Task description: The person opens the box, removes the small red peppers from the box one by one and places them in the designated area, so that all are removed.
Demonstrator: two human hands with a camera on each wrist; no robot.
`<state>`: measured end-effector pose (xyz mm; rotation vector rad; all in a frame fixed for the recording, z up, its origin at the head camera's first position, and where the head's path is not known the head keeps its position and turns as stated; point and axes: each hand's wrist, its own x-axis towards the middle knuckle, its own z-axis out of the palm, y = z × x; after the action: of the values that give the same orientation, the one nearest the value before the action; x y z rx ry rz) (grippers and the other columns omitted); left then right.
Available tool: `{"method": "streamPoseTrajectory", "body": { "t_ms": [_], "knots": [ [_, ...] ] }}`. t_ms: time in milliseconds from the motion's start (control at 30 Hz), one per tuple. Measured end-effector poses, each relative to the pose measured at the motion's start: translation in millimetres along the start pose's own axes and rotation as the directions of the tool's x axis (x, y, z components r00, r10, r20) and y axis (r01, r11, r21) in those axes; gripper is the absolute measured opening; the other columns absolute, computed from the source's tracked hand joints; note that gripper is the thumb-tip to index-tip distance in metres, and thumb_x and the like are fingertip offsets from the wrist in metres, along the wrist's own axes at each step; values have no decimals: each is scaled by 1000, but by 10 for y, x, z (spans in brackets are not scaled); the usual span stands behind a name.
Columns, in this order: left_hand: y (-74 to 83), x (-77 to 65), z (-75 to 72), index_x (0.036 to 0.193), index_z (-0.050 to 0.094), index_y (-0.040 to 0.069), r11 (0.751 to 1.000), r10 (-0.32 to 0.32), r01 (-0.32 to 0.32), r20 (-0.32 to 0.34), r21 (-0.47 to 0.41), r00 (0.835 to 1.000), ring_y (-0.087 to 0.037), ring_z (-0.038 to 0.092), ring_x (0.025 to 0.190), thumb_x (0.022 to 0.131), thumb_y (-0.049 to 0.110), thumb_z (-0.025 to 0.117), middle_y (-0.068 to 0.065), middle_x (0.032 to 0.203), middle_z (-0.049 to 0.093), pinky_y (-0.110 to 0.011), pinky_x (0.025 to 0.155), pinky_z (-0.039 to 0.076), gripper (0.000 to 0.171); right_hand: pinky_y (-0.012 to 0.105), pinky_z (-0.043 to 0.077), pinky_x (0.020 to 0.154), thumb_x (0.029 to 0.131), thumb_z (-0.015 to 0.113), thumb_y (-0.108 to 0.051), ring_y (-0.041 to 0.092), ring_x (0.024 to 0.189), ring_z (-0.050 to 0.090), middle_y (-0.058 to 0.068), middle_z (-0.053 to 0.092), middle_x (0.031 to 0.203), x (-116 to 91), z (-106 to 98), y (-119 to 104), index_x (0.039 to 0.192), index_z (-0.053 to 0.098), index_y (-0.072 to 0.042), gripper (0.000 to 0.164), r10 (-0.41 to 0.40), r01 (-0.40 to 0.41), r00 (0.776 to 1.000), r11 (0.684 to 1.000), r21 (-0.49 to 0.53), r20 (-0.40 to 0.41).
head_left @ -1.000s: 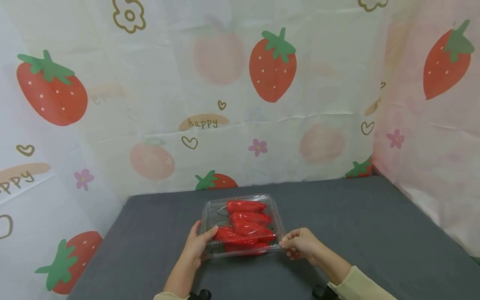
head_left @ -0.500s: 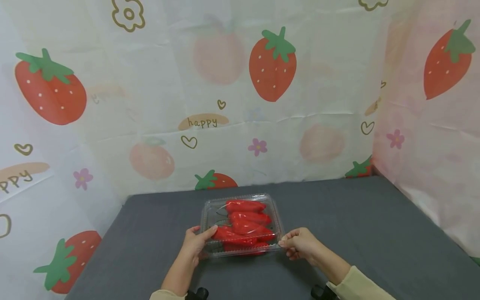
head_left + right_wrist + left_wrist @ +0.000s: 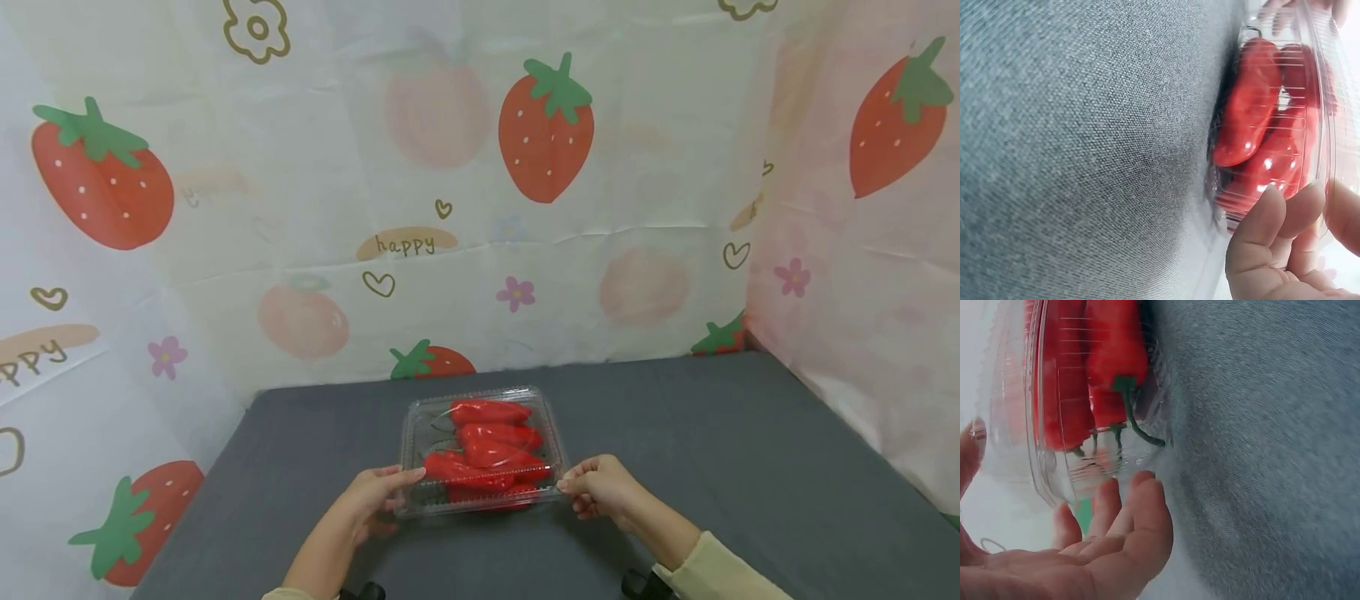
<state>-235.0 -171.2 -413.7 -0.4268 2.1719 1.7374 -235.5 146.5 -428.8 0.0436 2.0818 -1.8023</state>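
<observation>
A clear plastic box [image 3: 429, 410] with ribbed walls and a flanged rim sits on the grey cloth-covered table [image 3: 690, 442], in front of the person and a little toward the far edge. Through its transparent top show several glossy red peppers [image 3: 498, 454], stacked in a row from far to near, with thin green stems. Compared with half a second ago, the left hand [image 3: 362, 502] has slid back from the box toward the person's left, while the box and peppers have stayed practically in place. The box's longer axis runs left to right, its right end angled slightly away; the peppers lie roughly the same way, stems leftward and tapered ends rightward. The left hand is loosened, its thumb over the near left rim and its relaxed fingers spread just beside the lower wall. The right hand [image 3: 600, 487] pinches the near right corner of the rim between thumb and forefinger. A pale yellow sleeve [image 3: 723, 568] covers the right forearm; behind hangs a strawberry-printed cloth [image 3: 645, 125].
</observation>
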Motion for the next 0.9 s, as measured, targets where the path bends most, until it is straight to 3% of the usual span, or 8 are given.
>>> {"method": "streamPoseTrajectory", "body": {
  "t_ms": [267, 533, 667, 767, 900],
  "knots": [
    [-100, -147, 128, 141, 14, -12, 999, 34, -34, -4, 13, 999, -50, 51, 117, 88, 43, 69, -41, 138, 27, -63, 86, 45, 95, 27, 50, 53, 91, 63, -1, 10, 50, 51, 2, 54, 62, -6, 17, -4, 80, 64, 1, 11, 5, -5, 1000, 1000, 0, -11],
    [-87, -174, 190, 137, 23, -16, 993, 64, -55, -93, 100, 994, -46, 58, 104, 88, 54, 64, -38, 133, 33, -56, 78, 49, 95, 27, 50, 53, 90, 63, 0, 10, 50, 51, 2, 53, 61, -17, 20, -34, 78, 62, 0, 12, 5, -5, 999, 1000, -16, -34],
    [-87, -172, 193, 127, 36, -17, 991, 87, -71, -140, 117, 986, -28, 64, 73, 91, 53, 60, -27, 103, 49, -38, 59, 50, 82, 26, 50, 53, 89, 63, 0, 10, 51, 50, 2, 53, 62, -37, 24, -51, 76, 62, -1, 13, 0, -1, 1000, 1000, -27, -30],
    [-111, -181, 209, 114, 43, -15, 988, 113, -94, -163, 121, 980, -16, 58, 52, 95, 49, 54, -13, 80, 47, -26, 44, 44, 68, 26, 49, 53, 89, 63, 1, 10, 51, 50, 2, 52, 62, -47, 26, -54, 76, 62, -1, 13, -6, 5, 1000, 999, -37, -25],
    [-124, -192, 248, 102, 45, -10, 982, 150, -126, -179, 138, 972, -13, 55, 42, 98, 47, 49, -10, 71, 46, -23, 37, 41, 56, 27, 50, 54, 88, 63, 1, 10, 51, 50, 2, 52, 61, -48, 24, -55, 76, 62, 0, 12, -3, 1, 999, 999, -45, -45]
  ]
}}
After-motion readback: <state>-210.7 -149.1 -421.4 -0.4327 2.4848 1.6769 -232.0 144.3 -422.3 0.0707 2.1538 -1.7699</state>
